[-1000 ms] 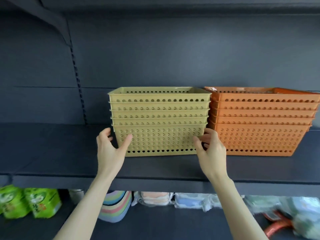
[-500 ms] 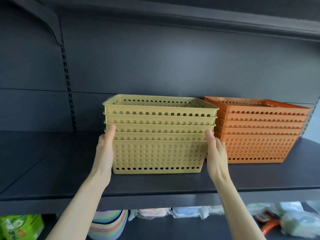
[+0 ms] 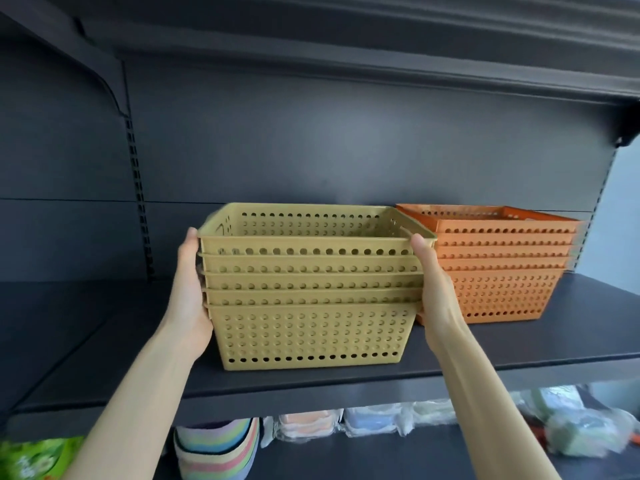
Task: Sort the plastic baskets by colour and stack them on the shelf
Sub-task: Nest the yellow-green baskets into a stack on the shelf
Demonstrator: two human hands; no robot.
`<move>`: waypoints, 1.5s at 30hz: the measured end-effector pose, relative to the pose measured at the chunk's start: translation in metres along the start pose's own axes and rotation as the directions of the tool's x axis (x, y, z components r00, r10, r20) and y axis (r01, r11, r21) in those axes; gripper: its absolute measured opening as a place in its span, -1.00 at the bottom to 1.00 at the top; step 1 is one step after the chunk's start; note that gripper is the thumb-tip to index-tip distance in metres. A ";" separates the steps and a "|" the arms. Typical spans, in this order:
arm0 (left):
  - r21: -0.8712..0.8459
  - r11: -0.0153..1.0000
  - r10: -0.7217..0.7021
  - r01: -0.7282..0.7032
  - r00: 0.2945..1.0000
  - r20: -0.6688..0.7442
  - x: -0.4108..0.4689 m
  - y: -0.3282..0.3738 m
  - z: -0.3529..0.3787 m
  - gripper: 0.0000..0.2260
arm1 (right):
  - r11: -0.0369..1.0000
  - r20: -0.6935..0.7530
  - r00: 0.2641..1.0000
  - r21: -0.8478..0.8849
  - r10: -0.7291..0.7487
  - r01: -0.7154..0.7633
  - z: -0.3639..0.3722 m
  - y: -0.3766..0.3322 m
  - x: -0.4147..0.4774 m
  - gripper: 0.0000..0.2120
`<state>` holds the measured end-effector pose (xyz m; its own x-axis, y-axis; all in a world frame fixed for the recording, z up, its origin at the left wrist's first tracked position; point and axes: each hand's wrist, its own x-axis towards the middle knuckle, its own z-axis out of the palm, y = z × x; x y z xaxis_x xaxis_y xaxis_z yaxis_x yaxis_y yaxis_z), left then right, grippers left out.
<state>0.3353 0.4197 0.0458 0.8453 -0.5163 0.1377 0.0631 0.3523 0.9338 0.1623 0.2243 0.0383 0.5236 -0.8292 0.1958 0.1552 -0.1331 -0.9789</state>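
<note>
A stack of several nested yellow perforated baskets point(image 3: 311, 327) stands on the dark shelf board point(image 3: 519, 344). My left hand point(image 3: 188, 289) lies flat against the stack's left side, fingers up to the top rim. My right hand point(image 3: 434, 292) presses the right side, thumb at the top rim. Right beside it, slightly further back, stands a stack of several orange baskets point(image 3: 502, 275). The two stacks nearly touch; my right hand sits in the gap between them.
A shelf upright with slots point(image 3: 138, 202) runs down at the left, and an upper shelf point(image 3: 346, 39) hangs overhead. On the lower shelf lie striped bowls point(image 3: 218, 448), wrapped containers point(image 3: 346, 420) and green packets point(image 3: 34, 459). Bare board extends left of the yellow stack.
Both hands have slid up from the lower corners of the yellow stack to its upper rims. The view has risen and moved closer; the stack stays on the shelf.
</note>
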 end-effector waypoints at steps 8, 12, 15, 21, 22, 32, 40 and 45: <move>-0.143 0.975 0.188 -0.172 0.976 0.106 -0.084 0.004 -0.006 -0.47 | 0.989 0.017 0.991 0.063 -0.134 0.132 -0.042 -0.012 -0.076 -0.38; -0.178 0.974 0.175 -0.143 0.969 0.176 -0.130 -0.004 -0.003 -0.35 | 0.977 0.007 0.982 0.110 -0.186 0.184 -0.080 -0.011 -0.125 -0.65; -0.183 0.979 0.129 -0.088 0.966 0.223 -0.168 -0.016 0.014 -0.50 | 0.979 0.001 0.987 0.126 -0.159 0.158 -0.123 -0.011 -0.160 -0.64; -0.172 0.979 -0.067 0.107 0.972 0.227 -0.261 -0.062 0.076 -0.65 | 0.978 -0.153 0.984 0.168 -0.096 0.121 -0.220 -0.004 -0.241 -0.61; -0.156 0.980 -0.085 0.123 0.969 0.232 -0.275 -0.070 0.089 -0.64 | 0.977 -0.197 0.978 0.186 -0.066 0.104 -0.239 -0.001 -0.253 -0.64; 0.004 0.986 -0.152 0.164 0.904 0.399 -0.338 -0.109 0.226 -0.58 | 0.981 -0.459 0.885 0.195 0.073 0.021 -0.384 0.007 -0.294 -0.74; -0.023 0.989 -0.116 0.144 0.873 0.474 -0.319 -0.147 0.338 -0.59 | 0.997 -0.558 0.830 0.073 0.014 0.032 -0.476 0.001 -0.244 -0.65; -0.108 0.989 -0.037 0.104 0.868 0.495 -0.287 -0.164 0.412 -0.58 | 0.991 -0.556 0.827 0.039 -0.083 0.125 -0.527 -0.017 -0.182 -0.64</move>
<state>-0.1362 0.1882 -0.0102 0.4688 -0.8477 0.2481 0.2076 0.3787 0.9019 -0.3775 0.0915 -0.0116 -0.0461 -0.9766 0.2100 0.2520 -0.2148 -0.9436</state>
